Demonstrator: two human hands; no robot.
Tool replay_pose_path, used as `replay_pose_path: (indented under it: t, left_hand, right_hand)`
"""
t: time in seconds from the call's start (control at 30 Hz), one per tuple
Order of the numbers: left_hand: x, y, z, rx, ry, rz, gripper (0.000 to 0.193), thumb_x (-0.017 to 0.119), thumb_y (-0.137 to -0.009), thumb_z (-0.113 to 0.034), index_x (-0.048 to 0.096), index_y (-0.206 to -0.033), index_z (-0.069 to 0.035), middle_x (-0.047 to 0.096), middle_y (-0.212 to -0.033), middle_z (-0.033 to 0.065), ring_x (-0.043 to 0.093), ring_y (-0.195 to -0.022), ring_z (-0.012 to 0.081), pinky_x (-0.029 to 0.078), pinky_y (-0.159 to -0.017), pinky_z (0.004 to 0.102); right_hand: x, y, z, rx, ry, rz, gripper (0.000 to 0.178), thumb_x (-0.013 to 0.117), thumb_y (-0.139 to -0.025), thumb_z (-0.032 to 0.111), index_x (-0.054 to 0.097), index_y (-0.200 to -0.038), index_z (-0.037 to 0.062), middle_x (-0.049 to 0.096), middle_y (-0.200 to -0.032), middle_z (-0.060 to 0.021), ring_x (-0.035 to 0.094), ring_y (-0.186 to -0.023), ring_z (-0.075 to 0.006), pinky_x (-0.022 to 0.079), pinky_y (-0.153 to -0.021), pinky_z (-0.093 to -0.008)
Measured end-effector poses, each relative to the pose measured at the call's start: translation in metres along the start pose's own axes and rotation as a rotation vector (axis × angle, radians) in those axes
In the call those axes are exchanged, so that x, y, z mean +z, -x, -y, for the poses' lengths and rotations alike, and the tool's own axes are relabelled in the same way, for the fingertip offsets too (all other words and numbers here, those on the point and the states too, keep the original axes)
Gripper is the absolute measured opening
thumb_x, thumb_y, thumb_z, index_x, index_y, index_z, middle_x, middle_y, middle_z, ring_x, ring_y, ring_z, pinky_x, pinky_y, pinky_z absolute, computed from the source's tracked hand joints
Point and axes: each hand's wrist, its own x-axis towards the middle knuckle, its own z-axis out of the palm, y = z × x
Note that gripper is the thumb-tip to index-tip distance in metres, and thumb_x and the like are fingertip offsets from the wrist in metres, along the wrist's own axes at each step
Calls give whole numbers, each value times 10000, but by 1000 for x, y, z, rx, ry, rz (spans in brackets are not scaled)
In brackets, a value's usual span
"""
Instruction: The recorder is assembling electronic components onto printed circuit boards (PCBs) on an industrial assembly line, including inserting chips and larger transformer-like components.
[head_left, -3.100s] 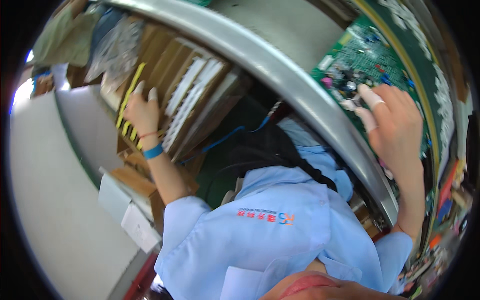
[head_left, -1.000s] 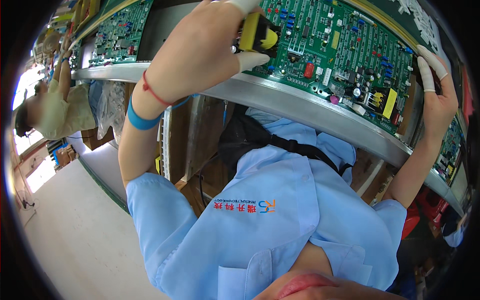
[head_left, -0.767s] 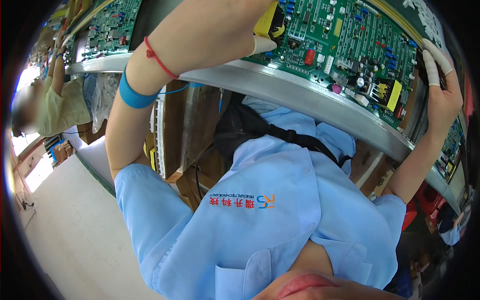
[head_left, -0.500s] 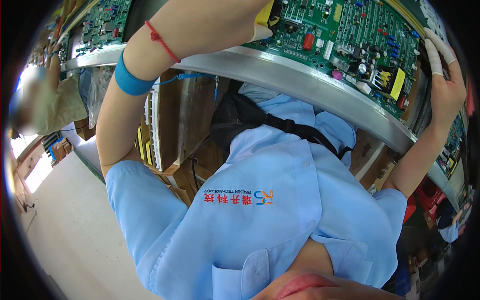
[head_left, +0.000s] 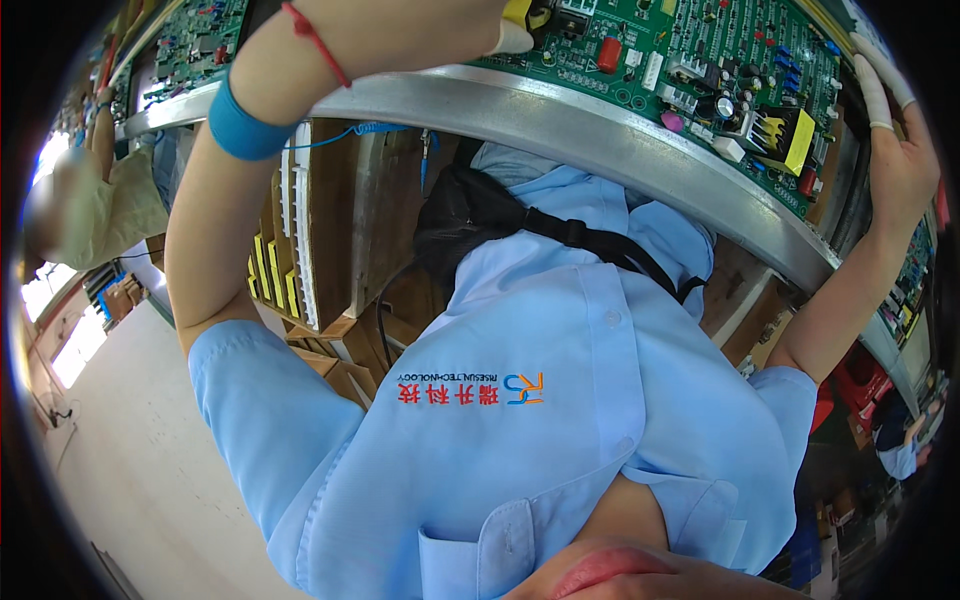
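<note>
A green circuit board (head_left: pixel 625 100) crowded with parts lies across the top of the view. At its left part, my left hand (head_left: pixel 430 30) has a thumb in a white finger cot against a yellow-and-black transformer (head_left: pixel 522 14); the other fingers are cut off by the upper edge, and the hand looks closed on this part. My right hand (head_left: pixel 900 150) lies along the board's right edge, two cot-covered fingers stretched out and nothing held. Near that side of the board sits another yellow-and-black transformer (head_left: pixel 788 142). A red capacitor (head_left: pixel 609 55) stands right of my left thumb.
A metal rail (head_left: pixel 560 105) runs along the board's near side. Another circuit board (head_left: pixel 190 50) lies at the far left. A blue coiled cord runs from my blue wrist strap (head_left: pixel 245 120). Yellow parts (head_left: pixel 270 270) stand in a rack below. Another person (head_left: pixel 95 210) is at the left.
My left arm and hand have shifted left and slightly up. The board sits a little higher in view, and my right hand stays at its right edge.
</note>
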Motion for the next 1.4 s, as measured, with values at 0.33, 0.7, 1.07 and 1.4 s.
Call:
replay_pose_path:
  t: [0.33,0.7,1.07,1.4]
  left_hand:
    - [8,32,28,48,404,-472,980,793,-721,-441,329,-1440,35,653,-1110,165,595,-961,275,370,-934,385]
    - [92,37,101,-334,1213,-413,851,307,-960,-654,561,-1247,106,428,-1426,258,529,-1241,260,297,-1104,343]
    - [75,14,73,-184,1183,-326,800,270,-984,-617,627,-1195,67,545,-1334,218,217,-1444,256,136,-1162,386]
    - [57,-41,-8,49,1118,-232,845,407,-980,-558,191,-1473,94,566,-1317,179,434,-1302,225,233,-1128,360]
  right_hand:
    - [-2,-3,10,-159,-16,-52,217,643,-914,89,698,-1120,53,683,-1132,-51,603,-1070,-125,446,-943,-260]
    - [-6,39,77,-330,-244,-84,228,689,-806,-1,715,-1029,39,667,-880,-109,658,-747,-211,533,-657,-298]
    - [33,97,130,-486,-397,154,354,669,-706,91,695,-1059,71,651,-932,-60,656,-721,-186,526,-569,-315]
    - [58,101,144,-489,-74,206,379,576,-787,196,646,-1114,19,602,-973,-89,656,-703,-177,515,-519,-281]
